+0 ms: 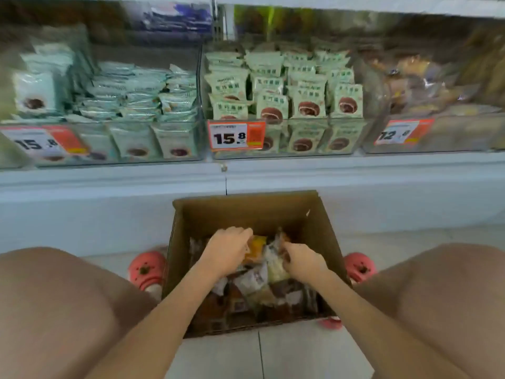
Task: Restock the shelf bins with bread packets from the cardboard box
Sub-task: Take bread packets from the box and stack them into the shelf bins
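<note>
On the shelf, the left bin (103, 149), of clear plastic, held pale green packets (131, 99): some stood upright along its front wall, most lay flat in stacks behind, and a price tag (41, 143) reading 15.8 hung on its front. Just beside it, the middle bin (322, 143) was packed with rows of green packets (308, 102) standing upright, each showing a brown round bun, and it carried its own 15.8 tag (236, 136). The right bin (464, 138) held clear-wrapped brownish bread, too blurred to tell apart, behind a tag (401, 134) that began with 12.

Below the shelf, an open cardboard box (246, 212) stood on the tiled floor (273, 356) between the person's knees, with a pink shoe (146, 268) at its left side and another (359, 266) at its right. The box was partly filled with a loose heap of bread packets (257, 280) in white, brown and yellow wrappers. The left hand (228, 250) reached into the box with its fingers curled down onto a yellow packet (257, 246); whether it truly gripped that packet I could not tell. The right hand (302, 258) lay just beside it in the box, fingers curled and pinching the edge of a pale packet (276, 255)
</note>
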A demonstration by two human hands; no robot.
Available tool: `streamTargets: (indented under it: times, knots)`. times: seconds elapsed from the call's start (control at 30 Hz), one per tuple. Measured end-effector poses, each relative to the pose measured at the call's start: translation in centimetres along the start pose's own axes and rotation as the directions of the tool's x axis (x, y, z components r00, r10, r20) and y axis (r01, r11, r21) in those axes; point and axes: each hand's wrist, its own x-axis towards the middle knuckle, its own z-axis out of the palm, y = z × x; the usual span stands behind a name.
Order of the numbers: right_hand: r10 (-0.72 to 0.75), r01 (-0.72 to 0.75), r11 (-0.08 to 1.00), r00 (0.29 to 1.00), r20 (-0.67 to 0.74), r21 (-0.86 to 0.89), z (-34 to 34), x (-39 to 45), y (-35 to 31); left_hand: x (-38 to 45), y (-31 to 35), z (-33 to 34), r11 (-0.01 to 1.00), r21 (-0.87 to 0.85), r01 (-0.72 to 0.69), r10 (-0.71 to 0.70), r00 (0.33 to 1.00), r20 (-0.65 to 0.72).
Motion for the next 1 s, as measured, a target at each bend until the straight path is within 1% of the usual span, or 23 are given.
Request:
streamTargets:
  times: [0.03, 0.1, 0.17, 0.2, 0.23, 0.3, 0.37, 0.43, 0.47, 0.5, 0.53, 0.57, 0.6, 0.63, 0.67, 0.7, 0.73, 0.77, 0.8, 0.87, 0.93, 1.0]
  knots:
    - [0.027, -0.023, 0.999, 0.995, 0.098, -0.042, 1.1, 0.6, 0.2, -0.8, -0.8, 1.5, 0.999, 0.003, 0.053, -0.053, 0.996, 0.065]
    - [0.085, -0.052, 0.990, 0.959, 0.271, -0.128, 3.2, 1.5, 0.5, -2.0, -2.5, 4.0, 0.991, 0.026, 0.134, -0.136, 0.975, 0.178]
    - [0.126, -0.039, 0.970, 0.926, 0.357, -0.240, 4.7, 2.2, 0.6, -2.8, -4.0, 5.7, 0.979, 0.031, 0.201, -0.202, 0.946, 0.253]
    - [0.128, -0.023, 0.958, 0.927, 0.352, -0.287, 5.3, 2.5, 0.5, -3.1, -4.6, 6.3, 0.972, 0.047, 0.231, -0.234, 0.931, 0.279]
    - [0.109, -0.008, 0.952, 0.943, 0.315, -0.306, 5.8, 3.0, 0.2, -3.3, -5.1, 6.7, 0.965, 0.067, 0.255, -0.263, 0.918, 0.297]
    - [0.033, 0.014, 0.966, 0.984, 0.178, -0.258, 6.3, 4.1, -1.0, -3.3, -5.9, 7.6, 0.950, 0.064, 0.305, -0.309, 0.900, 0.308]
    - [-0.073, 0.077, 0.978, 0.997, 0.027, -0.195, 6.5, 5.6, -2.7, -3.2, -6.2, 8.4, 0.930, 0.012, 0.366, -0.351, 0.881, 0.319]
    - [-0.161, 0.152, 0.971, 0.986, -0.037, -0.186, 6.8, 7.2, -4.7, -3.2, -6.1, 8.8, 0.904, -0.067, 0.423, -0.380, 0.864, 0.330]
    - [-0.167, 0.157, 0.970, 0.985, -0.042, -0.185, 6.9, 7.9, -5.6, -3.2, -6.1, 9.1, 0.864, -0.152, 0.479, -0.412, 0.849, 0.331]
    - [-0.149, 0.139, 0.975, 0.988, -0.046, -0.173, 7.2, 8.5, -6.3, -3.1, -6.1, 9.2, 0.776, -0.284, 0.563, -0.462, 0.814, 0.353]
    - [-0.117, 0.107, 0.985, 0.991, -0.072, -0.133, 7.5, 9.1, -6.9, -2.9, -6.1, 9.2, 0.643, -0.423, 0.638, -0.507, 0.769, 0.388]
    - [-0.078, 0.073, 0.996, 0.990, -0.116, -0.053, 8.0, 9.6, -7.2, -2.7, -6.3, 9.1, 0.485, -0.537, 0.690, -0.547, 0.719, 0.429]
    - [-0.014, 0.026, 0.997, 0.987, -0.161, 0.076, 8.4, 9.9, -7.3, -2.4, -6.6, 9.0, 0.333, -0.613, 0.717, -0.574, 0.670, 0.471]
    - [0.080, -0.033, 0.971, 0.979, -0.190, 0.238, 8.7, 10.1, -7.4, -2.1, -7.0, 9.0, 0.211, -0.652, 0.728, -0.592, 0.626, 0.508]
    - [0.209, -0.131, 0.910, 0.964, -0.163, 0.392, 8.8, 10.2, -7.3, -1.9, -7.4, 9.1, 0.105, -0.675, 0.730, -0.609, 0.584, 0.537]
    - [0.327, -0.234, 0.826, 0.940, -0.098, 0.513, 9.0, 10.5, -7.3, -1.8, -7.7, 9.0, 0.006, -0.695, 0.719, -0.630, 0.543, 0.556]
    - [0.418, -0.329, 0.732, 0.908, -0.012, 0.597, 9.0, 10.8, -7.2, -1.8, -8.0, 9.1, -0.092, -0.716, 0.692, -0.644, 0.507, 0.573]
    - [0.469, -0.392, 0.650, 0.881, 0.062, 0.651, 9.2, 11.3, -6.9, -1.7, -8.2, 9.2, -0.174, -0.733, 0.658, -0.648, 0.484, 0.588]
    - [0.482, -0.430, 0.592, 0.867, 0.129, 0.681, 9.4, 11.9, -6.5, -1.5, -8.4, 9.4, -0.240, -0.745, 0.622, -0.641, 0.475, 0.603]
    - [0.460, -0.468, 0.493, 0.856, 0.237, 0.733, 9.7, 12.7, -5.9, -1.2, -8.5, 9.3, -0.362, -0.760, 0.540, -0.608, 0.481, 0.632]
    - [0.400, -0.486, 0.352, 0.851, 0.341, 0.800, 8.8, 11.9, -6.6, -1.0, -8.4, 8.9, -0.473, -0.752, 0.459, -0.579, 0.482, 0.658]
    - [0.333, -0.478, 0.254, 0.859, 0.388, 0.841, 8.0, 10.4, -7.1, -0.9, -8.4, 8.9, -0.558, -0.729, 0.396, -0.557, 0.473, 0.683]
